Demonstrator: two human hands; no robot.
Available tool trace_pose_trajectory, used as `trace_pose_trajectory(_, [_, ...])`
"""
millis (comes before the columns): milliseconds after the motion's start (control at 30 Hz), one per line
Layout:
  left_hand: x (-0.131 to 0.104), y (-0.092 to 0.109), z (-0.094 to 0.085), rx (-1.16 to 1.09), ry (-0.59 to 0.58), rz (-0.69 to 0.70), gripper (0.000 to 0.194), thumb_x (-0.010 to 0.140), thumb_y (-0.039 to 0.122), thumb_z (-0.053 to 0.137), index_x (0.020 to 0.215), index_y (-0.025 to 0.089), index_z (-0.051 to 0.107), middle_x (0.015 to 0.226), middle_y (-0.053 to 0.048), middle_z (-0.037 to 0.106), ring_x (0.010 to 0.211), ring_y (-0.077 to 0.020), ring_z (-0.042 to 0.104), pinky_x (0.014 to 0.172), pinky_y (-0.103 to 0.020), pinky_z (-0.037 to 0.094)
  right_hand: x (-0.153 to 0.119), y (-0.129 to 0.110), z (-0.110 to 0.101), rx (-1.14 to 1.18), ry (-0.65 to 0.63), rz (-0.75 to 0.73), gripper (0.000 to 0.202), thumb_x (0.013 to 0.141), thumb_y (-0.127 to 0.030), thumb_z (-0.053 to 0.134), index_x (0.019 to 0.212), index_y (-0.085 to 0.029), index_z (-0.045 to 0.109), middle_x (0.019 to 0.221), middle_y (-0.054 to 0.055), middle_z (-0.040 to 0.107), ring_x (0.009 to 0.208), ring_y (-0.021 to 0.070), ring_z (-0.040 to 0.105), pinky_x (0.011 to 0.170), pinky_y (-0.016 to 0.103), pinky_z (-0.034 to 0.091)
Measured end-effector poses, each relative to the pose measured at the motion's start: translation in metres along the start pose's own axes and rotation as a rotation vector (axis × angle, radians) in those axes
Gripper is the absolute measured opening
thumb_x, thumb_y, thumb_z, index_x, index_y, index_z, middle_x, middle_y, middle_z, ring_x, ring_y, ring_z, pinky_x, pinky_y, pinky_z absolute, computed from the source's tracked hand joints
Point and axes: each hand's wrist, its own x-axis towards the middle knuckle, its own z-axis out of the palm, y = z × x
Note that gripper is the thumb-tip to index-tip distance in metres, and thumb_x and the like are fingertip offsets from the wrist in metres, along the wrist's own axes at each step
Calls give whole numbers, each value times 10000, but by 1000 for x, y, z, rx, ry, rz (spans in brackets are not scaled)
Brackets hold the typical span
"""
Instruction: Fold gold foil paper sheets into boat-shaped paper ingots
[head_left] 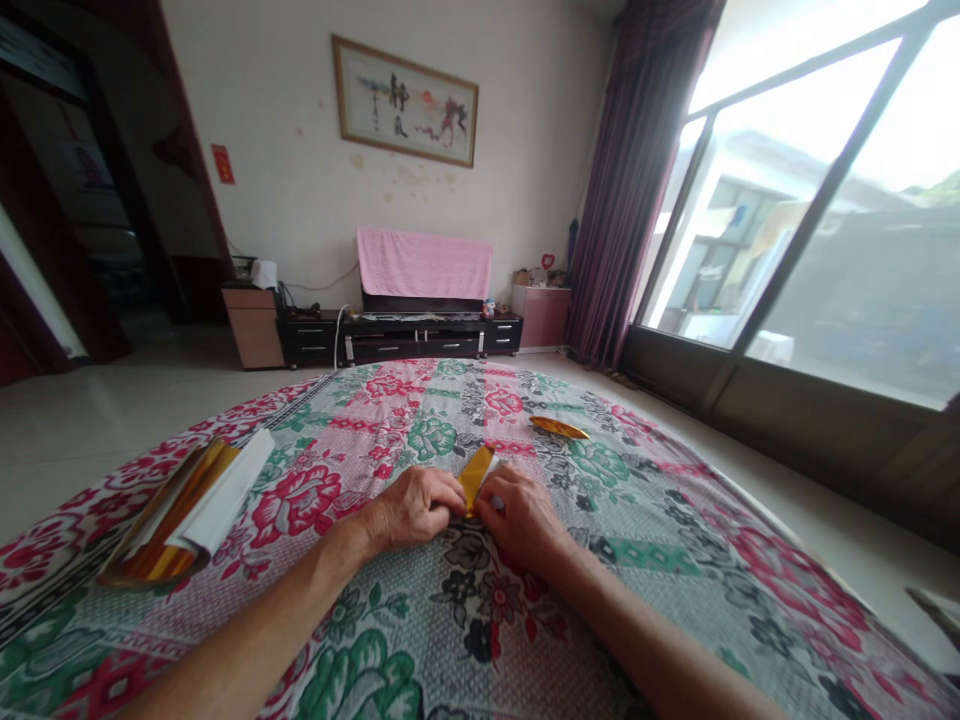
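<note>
Between my two hands, low over the flowered cloth, is a small folded piece of gold paper (pixel 477 473) with a white back edge showing. My left hand (pixel 424 506) pinches its left side with curled fingers. On the other side, my right hand (pixel 517 508) grips the right edge, fingers bent and thumb close to the left hand's. Beyond them lies a finished-looking gold paper boat shape (pixel 559 428), long and pointed at both ends. To the left rests a curled stack of gold and white paper sheets (pixel 187 510).
A patterned tablecloth (pixel 360 640) in red, green and grey covers the round table. Past its far edge stand a black low cabinet (pixel 412 345) and a screen under a pink cloth (pixel 424 262). Large windows (pixel 810 220) and a purple curtain (pixel 619 190) are on the right.
</note>
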Motion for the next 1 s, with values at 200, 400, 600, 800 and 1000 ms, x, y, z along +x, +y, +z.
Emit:
trace_pose_trajectory(200, [0,0,-1,5,-46,10,376,623,44,415,785,178,726,891,-21,700,840,-137,626,822,-256,486,0,-1,-2,-13,-10,-1,99,787,-167,538,709,-156,597,782,40,569,748,135,520,680,239,387])
trace_pose_trajectory(400, [0,3,-3,6,-48,6,365,615,48,413,757,167,727,878,-32,700,822,-141,631,806,-259,496,-1,-2,-1,-29,5,-4,102,797,-167,527,721,-156,594,778,36,566,741,133,514,674,238,379])
trace_pose_trajectory(600, [0,4,-3,12,-28,-6,341,615,52,424,732,169,722,868,-25,702,807,-137,633,802,-255,496,0,-3,-1,-28,12,-5,104,793,-161,525,711,-158,588,779,35,563,743,135,513,685,243,382])
trace_pose_trajectory(800, [0,3,-1,7,13,6,351,622,45,423,776,169,713,827,-18,704,776,-125,627,762,-235,497,0,-1,0,-15,6,10,95,783,-158,534,704,-160,588,779,37,562,744,135,514,686,242,387])
trace_pose_trajectory(1000, [1,3,-2,1,-27,35,387,607,40,407,799,164,719,867,-36,701,825,-135,625,804,-250,482,-1,0,0,-18,0,4,103,790,-161,523,704,-162,579,787,39,564,760,137,519,689,238,385])
